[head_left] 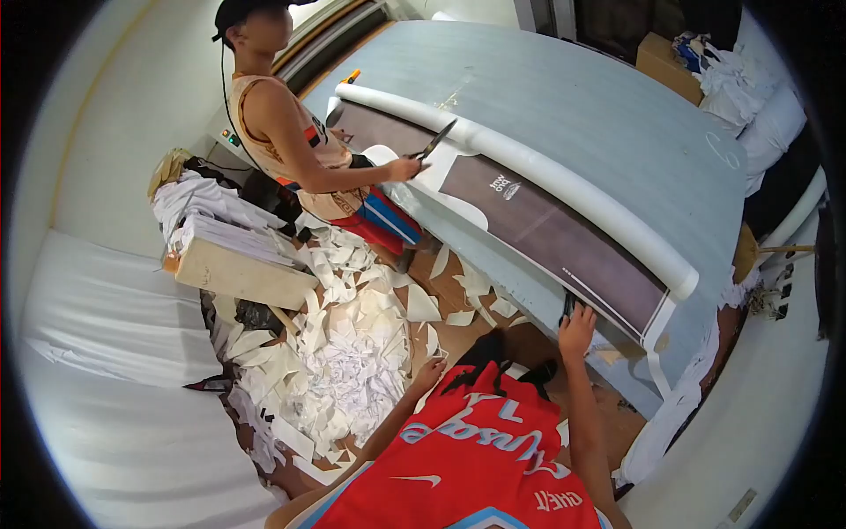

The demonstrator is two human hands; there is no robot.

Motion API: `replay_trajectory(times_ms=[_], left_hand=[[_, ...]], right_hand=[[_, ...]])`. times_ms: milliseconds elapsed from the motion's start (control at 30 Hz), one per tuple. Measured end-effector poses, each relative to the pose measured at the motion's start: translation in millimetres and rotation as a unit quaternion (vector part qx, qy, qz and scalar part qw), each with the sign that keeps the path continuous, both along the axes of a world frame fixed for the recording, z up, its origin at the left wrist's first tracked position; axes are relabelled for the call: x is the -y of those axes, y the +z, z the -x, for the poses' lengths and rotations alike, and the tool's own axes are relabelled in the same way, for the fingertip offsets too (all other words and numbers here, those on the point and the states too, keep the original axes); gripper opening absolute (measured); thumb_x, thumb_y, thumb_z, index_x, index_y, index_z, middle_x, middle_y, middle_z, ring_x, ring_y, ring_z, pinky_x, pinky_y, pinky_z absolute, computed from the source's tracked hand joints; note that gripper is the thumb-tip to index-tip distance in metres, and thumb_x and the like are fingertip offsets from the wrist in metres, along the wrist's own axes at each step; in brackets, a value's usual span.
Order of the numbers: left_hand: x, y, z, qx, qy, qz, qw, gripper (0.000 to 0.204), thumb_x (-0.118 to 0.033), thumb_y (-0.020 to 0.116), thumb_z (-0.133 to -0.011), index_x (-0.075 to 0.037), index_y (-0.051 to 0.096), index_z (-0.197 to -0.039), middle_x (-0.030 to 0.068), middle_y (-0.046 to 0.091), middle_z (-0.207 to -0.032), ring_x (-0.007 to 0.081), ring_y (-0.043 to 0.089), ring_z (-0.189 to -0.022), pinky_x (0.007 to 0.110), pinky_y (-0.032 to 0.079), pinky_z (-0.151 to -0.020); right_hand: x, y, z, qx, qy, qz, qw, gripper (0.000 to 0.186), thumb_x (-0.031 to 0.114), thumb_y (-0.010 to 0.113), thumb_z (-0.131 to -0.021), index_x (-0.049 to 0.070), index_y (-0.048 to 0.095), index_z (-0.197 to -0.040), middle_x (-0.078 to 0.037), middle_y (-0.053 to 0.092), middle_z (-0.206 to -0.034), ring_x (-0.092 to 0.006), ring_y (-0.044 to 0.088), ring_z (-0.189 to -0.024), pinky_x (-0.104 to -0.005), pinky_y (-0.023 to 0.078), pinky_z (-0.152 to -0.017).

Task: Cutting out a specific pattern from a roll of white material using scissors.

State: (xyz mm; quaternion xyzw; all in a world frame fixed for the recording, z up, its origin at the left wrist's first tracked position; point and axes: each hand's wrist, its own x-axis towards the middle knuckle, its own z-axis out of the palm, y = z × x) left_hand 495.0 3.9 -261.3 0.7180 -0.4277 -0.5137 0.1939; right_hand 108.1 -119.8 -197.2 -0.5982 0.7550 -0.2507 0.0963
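Observation:
A long printed sheet, dark brown-grey with white borders, lies along the near edge of the blue-grey table. Its far side ends in a thick white roll. At the table's edge, beside the sheet's near right part, my right hand is closed around what look like black scissors, blades not plainly visible. My left hand hangs low over the floor, fingers curled; a small white scrap is by the fingertips, and whether I hold it is unclear. Across the sheet, a co-worker holds dark scissors above it.
White offcuts cover the floor to my left. A pale box with stacked white material stands behind them. An orange-handled tool lies at the roll's far end. White bags and a cardboard box sit at the far right.

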Motion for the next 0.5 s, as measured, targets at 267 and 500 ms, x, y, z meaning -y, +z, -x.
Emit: replay_trajectory(times_ms=[267, 500], left_hand=[[49, -82, -28, 0.139, -0.204, 0.116, 0.962, 0.042, -0.034, 0.04, -0.095, -0.001, 0.065, -0.085, 0.0163, 0.065, -0.076, 0.0252, 0.063, -0.071, 0.039, 0.048, -0.066], [212, 47, 92, -0.15, 0.023, 0.038, 0.988, 0.042, -0.041, 0.056, -0.092, -0.001, 0.062, -0.097, 0.0082, 0.065, -0.081, 0.0137, 0.057, -0.068, 0.028, 0.044, -0.059]], right_hand=[[3, -11, 9, -0.007, -0.001, 0.005, 1.0, 0.044, 0.011, 0.064, -0.078, 0.001, 0.052, -0.119, -0.021, 0.049, -0.116, -0.039, 0.047, -0.109, -0.0467, 0.04, -0.092], [-4, -2, -6, -0.042, -0.02, -0.035, 0.998, 0.042, 0.012, 0.064, -0.079, 0.004, 0.052, -0.119, -0.014, 0.05, -0.108, -0.0334, 0.049, -0.101, -0.0434, 0.043, -0.085]])
